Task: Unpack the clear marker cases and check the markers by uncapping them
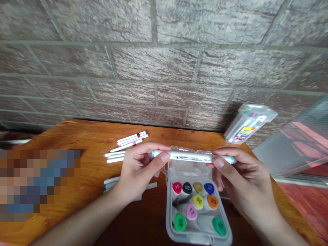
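Note:
A white marker [191, 157] with light-blue ends is held level between both hands. Thumb and fingers of my left hand [145, 165] close round its left end. My right hand [239, 174] pinches the other end. Just below it, a clear plastic marker case [169, 218] stands with its lid open. Several markers sit in the case with their numbered caps up, among them a pink cap [191, 212], an orange cap [212, 202] and a black cap [187, 188]. Gaps show between some of them.
Several white markers [130, 138] lie on the wooden table [87, 143] left of my hands, with more markers [110, 181] partly behind my left forearm. A closed marker case [249, 124] stands at the back right by the brick wall [153, 61]. A blurred patch covers the left edge.

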`<state>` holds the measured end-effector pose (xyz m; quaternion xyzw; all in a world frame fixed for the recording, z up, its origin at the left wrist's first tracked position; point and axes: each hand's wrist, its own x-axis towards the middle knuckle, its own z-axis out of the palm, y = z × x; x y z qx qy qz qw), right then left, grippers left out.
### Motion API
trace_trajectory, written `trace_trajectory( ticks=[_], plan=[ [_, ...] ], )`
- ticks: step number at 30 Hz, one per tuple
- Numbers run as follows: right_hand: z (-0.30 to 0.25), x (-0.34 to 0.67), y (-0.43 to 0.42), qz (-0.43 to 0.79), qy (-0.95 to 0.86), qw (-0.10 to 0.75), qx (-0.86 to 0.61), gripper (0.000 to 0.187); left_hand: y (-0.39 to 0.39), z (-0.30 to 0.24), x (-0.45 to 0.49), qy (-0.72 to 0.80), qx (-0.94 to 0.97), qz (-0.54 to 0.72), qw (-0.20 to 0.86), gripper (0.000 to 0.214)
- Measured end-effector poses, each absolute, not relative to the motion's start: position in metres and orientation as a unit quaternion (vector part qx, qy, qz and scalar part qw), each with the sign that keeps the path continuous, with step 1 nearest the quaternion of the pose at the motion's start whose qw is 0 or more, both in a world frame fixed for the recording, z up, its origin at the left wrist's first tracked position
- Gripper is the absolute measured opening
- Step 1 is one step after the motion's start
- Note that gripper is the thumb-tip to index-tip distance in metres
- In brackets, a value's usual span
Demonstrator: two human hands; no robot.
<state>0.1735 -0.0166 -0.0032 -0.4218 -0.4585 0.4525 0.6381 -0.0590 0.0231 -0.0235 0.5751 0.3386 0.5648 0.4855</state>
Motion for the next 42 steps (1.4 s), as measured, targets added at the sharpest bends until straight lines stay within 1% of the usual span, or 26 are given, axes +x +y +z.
trace_trajectory(
  ticks=[5,8,15,23,42],
  plan=[
    [-0.008,0.181,-0.011,0.453,-0.495,0.63,-0.39,0.011,0.025,-0.025,-0.059,0.317,0.57,0.571,0.498,0.017],
    [-0.009,0.183,-0.01,0.455,-0.508,0.624,-0.38,0.013,0.026,-0.026,-0.058,0.299,0.56,0.577,0.514,0.017],
    [-0.001,0.177,-0.014,0.472,-0.459,0.633,-0.407,0.014,0.025,-0.023,-0.058,0.292,0.549,0.584,0.522,0.021],
    [-0.002,0.181,-0.009,0.488,-0.458,0.629,-0.395,0.018,0.025,-0.02,-0.057,0.286,0.532,0.59,0.535,0.024],
    [0.001,0.179,-0.007,0.508,-0.444,0.637,-0.373,0.018,0.025,-0.017,-0.056,0.276,0.499,0.593,0.569,0.027]
  ],
)
